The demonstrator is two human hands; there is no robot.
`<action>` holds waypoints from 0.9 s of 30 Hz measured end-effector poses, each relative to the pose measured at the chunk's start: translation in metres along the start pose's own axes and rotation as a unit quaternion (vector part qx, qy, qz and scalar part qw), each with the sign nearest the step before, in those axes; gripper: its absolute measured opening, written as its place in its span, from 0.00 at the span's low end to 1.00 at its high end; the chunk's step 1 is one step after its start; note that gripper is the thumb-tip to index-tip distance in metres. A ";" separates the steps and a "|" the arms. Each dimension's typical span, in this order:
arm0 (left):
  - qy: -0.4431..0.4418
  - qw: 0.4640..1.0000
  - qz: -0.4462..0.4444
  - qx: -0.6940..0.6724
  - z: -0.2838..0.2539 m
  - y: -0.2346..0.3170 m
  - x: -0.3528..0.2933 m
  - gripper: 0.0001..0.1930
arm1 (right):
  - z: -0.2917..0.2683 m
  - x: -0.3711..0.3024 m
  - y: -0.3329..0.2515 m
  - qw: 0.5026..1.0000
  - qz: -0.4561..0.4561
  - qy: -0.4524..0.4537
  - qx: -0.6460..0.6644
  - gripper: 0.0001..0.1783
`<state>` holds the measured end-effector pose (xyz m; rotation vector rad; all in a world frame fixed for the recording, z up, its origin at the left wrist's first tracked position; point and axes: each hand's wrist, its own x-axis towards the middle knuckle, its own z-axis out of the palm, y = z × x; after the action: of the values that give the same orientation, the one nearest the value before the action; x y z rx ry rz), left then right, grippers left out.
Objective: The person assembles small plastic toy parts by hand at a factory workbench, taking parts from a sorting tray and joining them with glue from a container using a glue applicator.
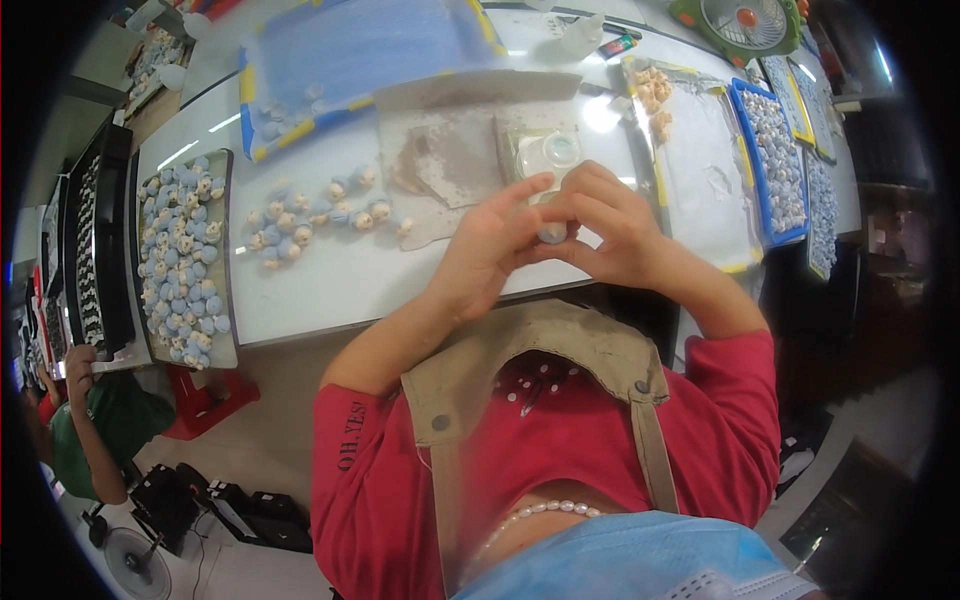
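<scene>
A: What are the fingers doing?
B: The right hand (605,225) has its thumb and fingertips nearly together, pinching a small, rounded, pale blue-grey piece (552,232).
A: And the left?
B: The left hand (485,245) is half curled against the piece's other side, one digit stretched out above it. Its inner fingertips are hidden, so I cannot tell whether they grip.
A: Where is the piece, exactly?
B: Between both hands, just off the near right corner of the stained, grey-brown cardboard sheet (440,165).
A: What sits on that sheet?
B: A round, clear, pale-lidded container (552,152), toward its right side.
A: Left of the sheet?
B: Loose blue-and-cream rounded figures (290,225), then a dark-rimmed tray (228,300) crowded with similar ones.
A: Beyond it?
B: A translucent blue sheet-like tray (370,55) with yellow-taped edges.
A: And right of it?
B: A white-lined, yellow-edged tray (705,180) bearing cream-coloured lumps (655,92) at its far left; farther right, a bright blue rectangular tray (742,112) full of small pale pieces.
</scene>
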<state>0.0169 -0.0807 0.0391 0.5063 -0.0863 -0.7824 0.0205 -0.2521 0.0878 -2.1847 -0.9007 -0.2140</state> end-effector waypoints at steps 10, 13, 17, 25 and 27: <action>0.040 0.980 -0.051 0.189 0.029 -0.008 -0.002 0.34 | -0.001 -0.041 -0.004 0.995 -0.027 0.094 0.020 0.12; 0.080 0.929 0.060 0.356 0.014 -0.025 -0.010 0.31 | -0.015 -0.036 -0.003 0.997 0.041 0.038 0.058 0.13; 0.051 0.484 0.318 0.814 -0.039 -0.023 -0.030 0.26 | -0.047 -0.066 0.061 0.950 0.266 0.147 -0.071 0.14; 0.147 0.266 0.283 0.910 -0.058 0.035 -0.050 0.22 | -0.074 -0.096 0.162 0.935 0.247 0.075 -0.242 0.10; 0.155 0.264 0.294 0.905 -0.066 0.055 -0.048 0.19 | -0.074 -0.097 0.163 0.929 0.299 0.081 -0.201 0.10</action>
<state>0.0356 0.0127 0.0122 2.6652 -0.8280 0.6923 0.0665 -0.4331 0.0060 -2.6604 -0.0669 -0.2890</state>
